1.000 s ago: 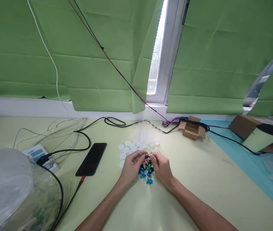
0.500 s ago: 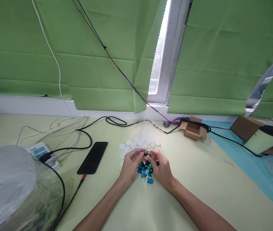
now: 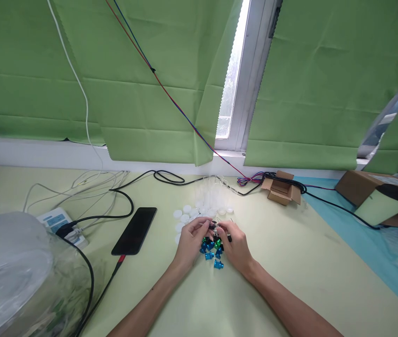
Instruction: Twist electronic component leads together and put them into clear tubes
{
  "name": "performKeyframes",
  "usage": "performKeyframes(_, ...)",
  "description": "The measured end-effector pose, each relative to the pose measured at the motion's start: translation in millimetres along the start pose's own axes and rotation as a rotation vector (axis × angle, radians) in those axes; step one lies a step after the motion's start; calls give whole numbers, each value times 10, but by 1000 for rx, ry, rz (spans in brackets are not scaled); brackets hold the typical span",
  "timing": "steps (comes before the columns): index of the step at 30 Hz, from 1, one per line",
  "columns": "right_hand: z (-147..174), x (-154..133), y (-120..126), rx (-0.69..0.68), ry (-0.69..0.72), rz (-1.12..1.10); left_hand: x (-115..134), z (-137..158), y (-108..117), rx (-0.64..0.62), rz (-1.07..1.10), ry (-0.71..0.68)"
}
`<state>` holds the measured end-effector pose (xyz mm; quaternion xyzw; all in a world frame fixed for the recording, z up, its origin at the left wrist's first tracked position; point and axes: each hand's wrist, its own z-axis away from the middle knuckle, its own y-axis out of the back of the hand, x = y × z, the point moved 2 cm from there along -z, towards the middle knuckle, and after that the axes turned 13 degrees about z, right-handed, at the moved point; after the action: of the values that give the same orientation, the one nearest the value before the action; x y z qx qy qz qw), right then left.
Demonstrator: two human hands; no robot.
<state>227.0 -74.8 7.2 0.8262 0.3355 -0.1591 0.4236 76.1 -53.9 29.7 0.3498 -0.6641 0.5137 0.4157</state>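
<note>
My left hand point(image 3: 192, 238) and my right hand point(image 3: 234, 241) meet near the middle of the table, fingertips pinched close together. Between them is a small dark part point(image 3: 213, 226) with a pale or metallic bit; it is too small to name. Just below the fingers lies a pile of little blue metallic fittings point(image 3: 209, 256), with green pieces point(image 3: 217, 243) and black ones among them. One blue fitting point(image 3: 219, 265) lies nearest to me. Beyond my left hand are several round white caps point(image 3: 184, 218), and clear tubes point(image 3: 207, 194) stand or lie behind the hands.
A black phone point(image 3: 134, 231) with a cable lies to the left, beside a white power strip point(image 3: 63, 227). A large plastic-wrapped roll point(image 3: 12, 267) fills the left front. Black cable point(image 3: 169, 177) runs along the back to a small open cardboard box point(image 3: 282, 189). A bigger box point(image 3: 377, 187) stands right.
Both hands stay in nearly the same place. The fingertips of my right hand have shifted slightly around the small dark part, which sits at a slightly different angle.
</note>
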Motion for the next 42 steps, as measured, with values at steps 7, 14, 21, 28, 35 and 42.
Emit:
performKeyframes(7, 0, -24, 12, 30, 14, 7, 13, 3, -23, 32, 18, 5)
performKeyframes(14, 28, 9, -30, 8, 12, -61, -4, -16, -20, 53, 97, 26)
performKeyframes(21, 22, 39, -33, -35, -21, -64, -14, -8, -8, 28, 58, 31)
performKeyframes(28, 3, 36, -19, -57, -26, -17, 1, 7, -22, 10, 24, 26)
performKeyframes(35, -22, -3, 12, 19, 39, 17, -18, 8, -19, -5, 30, 48)
performKeyframes(42, 12, -15, -5, 51, 70, -33, -60, -21, 16, 50, 140, 59)
